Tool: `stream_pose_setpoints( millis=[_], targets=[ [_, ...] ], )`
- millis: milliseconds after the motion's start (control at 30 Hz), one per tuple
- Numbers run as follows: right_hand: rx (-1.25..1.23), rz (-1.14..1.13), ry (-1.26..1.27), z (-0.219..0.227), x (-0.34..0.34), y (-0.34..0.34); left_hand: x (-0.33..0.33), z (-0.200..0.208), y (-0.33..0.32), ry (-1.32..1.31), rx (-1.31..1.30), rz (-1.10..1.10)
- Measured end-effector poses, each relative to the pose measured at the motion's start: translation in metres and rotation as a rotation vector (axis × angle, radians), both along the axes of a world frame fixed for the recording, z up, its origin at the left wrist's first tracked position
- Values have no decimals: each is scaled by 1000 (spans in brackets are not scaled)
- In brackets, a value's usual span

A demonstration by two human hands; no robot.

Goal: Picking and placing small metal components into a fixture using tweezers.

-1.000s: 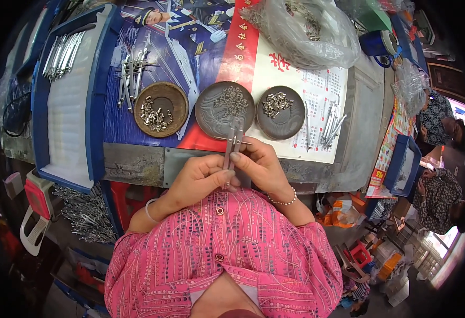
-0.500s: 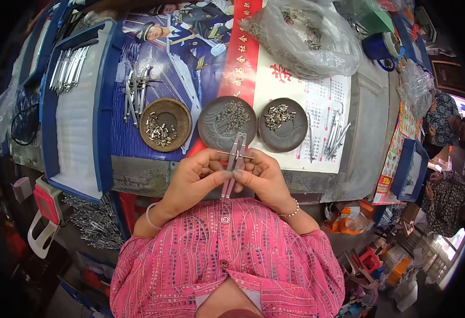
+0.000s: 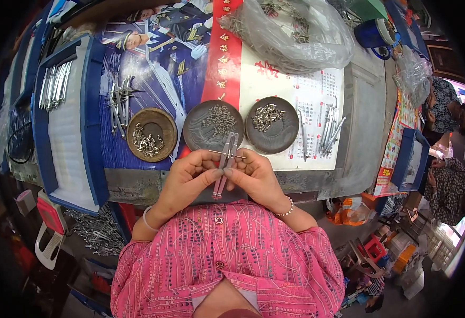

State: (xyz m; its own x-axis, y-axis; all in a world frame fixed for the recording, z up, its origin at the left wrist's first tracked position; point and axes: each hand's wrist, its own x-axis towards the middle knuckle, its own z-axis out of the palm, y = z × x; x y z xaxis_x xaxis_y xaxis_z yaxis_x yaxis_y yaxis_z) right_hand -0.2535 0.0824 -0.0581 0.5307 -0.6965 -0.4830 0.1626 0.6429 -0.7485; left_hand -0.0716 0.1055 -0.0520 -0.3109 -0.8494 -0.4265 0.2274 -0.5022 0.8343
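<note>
A shallow round brown dish [image 3: 152, 133] of small metal parts sits at left on the table. The left hand [image 3: 187, 177] and right hand [image 3: 253, 177] meet just below the dark middle dish [image 3: 213, 125], both pinching a slim two-legged metal piece [image 3: 225, 164] held upright between them. Another dark dish [image 3: 272, 124] lies right.

Dish [image 3: 273, 125] bits maybe screws, too sm.
</note>
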Motion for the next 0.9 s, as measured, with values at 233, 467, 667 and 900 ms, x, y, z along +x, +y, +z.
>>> stream_pose_setpoints(
  millis=[233,467,667,900],
  targets=[
    [-8,4,51,-4,2,0,-2,-5,-1,22,7,35],
    [-19,-10,39,1,7,3,0,-5,6,26,-24,48],
    [-50,10,52,2,10,9,3,-2,14,39,-23,64],
    [-47,35,58,5,11,14,3,-3,24,77,-26,83]
  ],
)
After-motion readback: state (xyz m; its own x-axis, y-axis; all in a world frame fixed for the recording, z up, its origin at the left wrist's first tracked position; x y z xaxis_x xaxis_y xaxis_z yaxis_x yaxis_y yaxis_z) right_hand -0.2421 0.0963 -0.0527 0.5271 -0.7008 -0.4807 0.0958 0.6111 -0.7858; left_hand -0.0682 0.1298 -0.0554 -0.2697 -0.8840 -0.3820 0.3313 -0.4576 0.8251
